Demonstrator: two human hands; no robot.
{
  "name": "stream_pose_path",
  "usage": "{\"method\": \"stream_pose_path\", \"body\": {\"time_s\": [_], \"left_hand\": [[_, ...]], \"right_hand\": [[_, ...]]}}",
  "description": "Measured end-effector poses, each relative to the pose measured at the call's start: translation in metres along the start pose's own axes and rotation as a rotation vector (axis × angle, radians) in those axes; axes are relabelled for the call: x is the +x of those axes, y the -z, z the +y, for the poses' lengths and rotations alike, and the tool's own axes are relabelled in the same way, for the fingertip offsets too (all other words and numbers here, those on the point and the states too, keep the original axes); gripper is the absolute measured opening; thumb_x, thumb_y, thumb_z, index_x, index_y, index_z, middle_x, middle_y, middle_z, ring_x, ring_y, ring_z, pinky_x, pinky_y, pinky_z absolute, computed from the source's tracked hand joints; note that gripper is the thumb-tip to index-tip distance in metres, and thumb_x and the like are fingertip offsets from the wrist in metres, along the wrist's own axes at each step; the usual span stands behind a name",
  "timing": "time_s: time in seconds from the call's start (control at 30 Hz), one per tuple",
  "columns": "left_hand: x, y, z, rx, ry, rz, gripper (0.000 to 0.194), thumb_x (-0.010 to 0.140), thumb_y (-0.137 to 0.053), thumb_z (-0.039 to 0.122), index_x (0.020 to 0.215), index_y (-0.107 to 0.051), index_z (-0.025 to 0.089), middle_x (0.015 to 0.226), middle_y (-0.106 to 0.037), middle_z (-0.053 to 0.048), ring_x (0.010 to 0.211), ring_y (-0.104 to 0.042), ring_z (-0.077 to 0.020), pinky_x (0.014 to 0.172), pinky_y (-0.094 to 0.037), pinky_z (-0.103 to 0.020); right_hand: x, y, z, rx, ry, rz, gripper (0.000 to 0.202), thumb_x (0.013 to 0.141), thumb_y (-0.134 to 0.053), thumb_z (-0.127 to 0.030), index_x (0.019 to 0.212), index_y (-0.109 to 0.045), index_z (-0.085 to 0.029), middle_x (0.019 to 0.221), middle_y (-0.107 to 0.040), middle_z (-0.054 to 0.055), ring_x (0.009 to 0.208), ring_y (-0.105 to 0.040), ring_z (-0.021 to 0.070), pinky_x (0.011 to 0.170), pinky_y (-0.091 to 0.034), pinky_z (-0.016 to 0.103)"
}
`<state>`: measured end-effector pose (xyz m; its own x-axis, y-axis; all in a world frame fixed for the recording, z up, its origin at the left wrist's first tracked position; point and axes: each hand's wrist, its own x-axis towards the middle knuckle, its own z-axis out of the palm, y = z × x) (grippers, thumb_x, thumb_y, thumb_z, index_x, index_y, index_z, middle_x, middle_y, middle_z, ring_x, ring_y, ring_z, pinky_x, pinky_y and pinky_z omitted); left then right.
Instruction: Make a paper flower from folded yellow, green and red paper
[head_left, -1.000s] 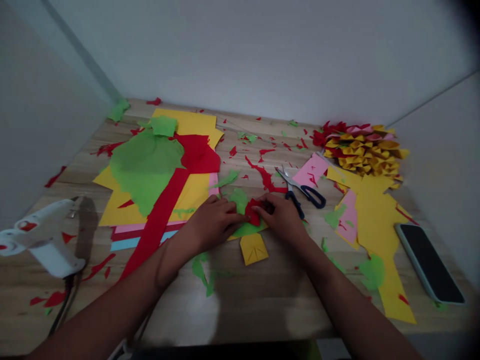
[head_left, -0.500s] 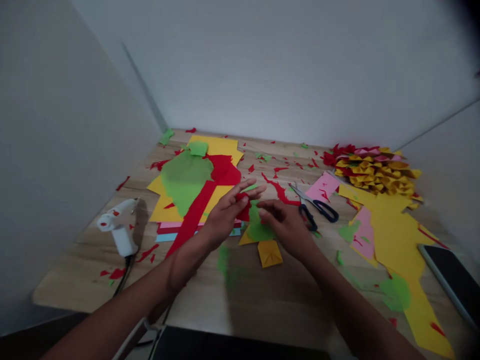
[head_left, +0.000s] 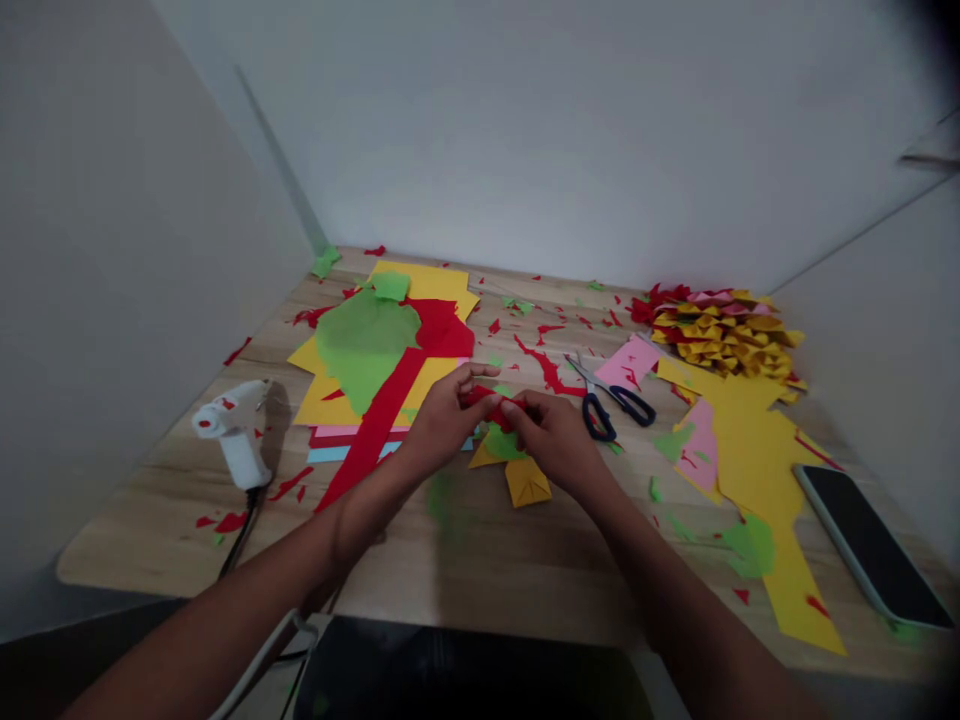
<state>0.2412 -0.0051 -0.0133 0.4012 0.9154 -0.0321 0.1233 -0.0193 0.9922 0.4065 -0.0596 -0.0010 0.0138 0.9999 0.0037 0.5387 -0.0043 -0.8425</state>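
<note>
Between my two hands is a small piece of red paper (head_left: 495,408), partly hidden by the fingers. My left hand (head_left: 450,415) pinches its left side between thumb and fingers. My right hand (head_left: 551,435) grips the right side, its thumb close to the left thumb. Just below the hands, a green paper scrap (head_left: 501,442) lies over a yellow piece on the table. Beside it sits a folded yellow paper square (head_left: 529,484) with crease lines. To the right of my right hand rest scissors (head_left: 606,400) with dark handles, blades apart.
At left stands a white glue gun (head_left: 238,435) with a cord. Coloured paper sheets (head_left: 420,275) are stacked behind my left hand. Folded yellow, red and pink pieces (head_left: 720,335) are heaped at the back right. Cut yellow paper (head_left: 750,440) and a phone (head_left: 870,540) lie at right; scraps litter the table (head_left: 525,580).
My right hand has come up to the red paper and now pinches it together with my left hand. Left fingers have curled more. The head view has shifted slightly.
</note>
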Motion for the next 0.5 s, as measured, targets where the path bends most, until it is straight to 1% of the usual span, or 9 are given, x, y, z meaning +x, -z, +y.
{"method": "stream_pose_path", "body": {"time_s": [0.03,0.1,0.17,0.23,0.3,0.4,0.5], "left_hand": [[0.002,0.000,-0.003,0.076,-0.035,0.023,0.040,0.085,-0.067,0.032,0.122,-0.061,0.020,0.078,-0.067,0.001,0.068,-0.062,-0.0142,0.061,-0.047,-0.025],[0.005,0.000,-0.007,0.278,-0.110,0.051,0.032,0.085,-0.067,0.030,0.116,-0.064,0.021,0.081,-0.067,0.001,0.069,-0.061,-0.0148,0.063,-0.046,-0.026],[0.005,0.000,-0.011,0.507,-0.141,0.040,0.028,0.086,-0.066,0.028,0.113,-0.065,0.022,0.087,-0.071,-0.001,0.073,-0.063,-0.0173,0.066,-0.046,-0.029],[0.003,0.001,-0.014,0.699,-0.154,0.018,0.028,0.087,-0.066,0.027,0.114,-0.065,0.021,0.092,-0.073,-0.004,0.079,-0.066,-0.0209,0.072,-0.047,-0.034],[0.002,0.001,-0.019,0.844,-0.186,-0.007,0.030,0.088,-0.065,0.027,0.117,-0.064,0.021,0.095,-0.075,-0.005,0.084,-0.068,-0.0239,0.080,-0.047,-0.038],[0.005,-0.001,-0.028,0.960,-0.237,-0.039,0.032,0.089,-0.066,0.030,0.119,-0.062,0.021,0.099,-0.075,-0.006,0.090,-0.069,-0.0254,0.088,-0.046,-0.042],[0.012,-0.003,-0.029,0.977,-0.289,-0.038,0.035,0.089,-0.067,0.034,0.121,-0.061,0.021,0.108,-0.074,-0.008,0.098,-0.068,-0.0269,0.088,-0.047,-0.043]], "right_hand": [[-0.001,0.000,0.001,-0.061,-0.016,0.005,0.033,0.094,-0.051,-0.039,0.070,-0.061,-0.019,0.062,-0.061,0.000,0.057,-0.056,0.0144,0.053,-0.035,0.025],[-0.005,-0.002,0.003,-0.205,-0.057,0.028,0.036,0.096,-0.050,-0.038,0.068,-0.061,-0.019,0.063,-0.063,0.002,0.059,-0.057,0.0154,0.054,-0.033,0.026],[-0.008,-0.006,0.003,-0.396,-0.115,0.037,0.034,0.096,-0.051,-0.038,0.071,-0.064,-0.019,0.068,-0.069,0.004,0.063,-0.061,0.0177,0.056,-0.031,0.027],[-0.011,-0.013,0.003,-0.580,-0.173,0.018,0.032,0.096,-0.052,-0.038,0.076,-0.068,-0.020,0.074,-0.073,0.007,0.068,-0.065,0.0210,0.056,-0.028,0.028],[-0.012,-0.019,0.003,-0.691,-0.207,-0.015,0.030,0.096,-0.052,-0.038,0.080,-0.071,-0.021,0.080,-0.076,0.009,0.072,-0.068,0.0236,0.056,-0.027,0.029],[-0.013,-0.024,0.006,-0.741,-0.211,-0.040,0.029,0.096,-0.051,-0.038,0.082,-0.071,-0.021,0.080,-0.077,0.010,0.073,-0.070,0.0247,0.055,-0.025,0.029],[-0.016,-0.019,0.008,-0.728,-0.182,0.000,0.030,0.095,-0.051,-0.038,0.078,-0.069,-0.021,0.075,-0.075,0.008,0.069,-0.069,0.0239,0.054,-0.024,0.029]]}}
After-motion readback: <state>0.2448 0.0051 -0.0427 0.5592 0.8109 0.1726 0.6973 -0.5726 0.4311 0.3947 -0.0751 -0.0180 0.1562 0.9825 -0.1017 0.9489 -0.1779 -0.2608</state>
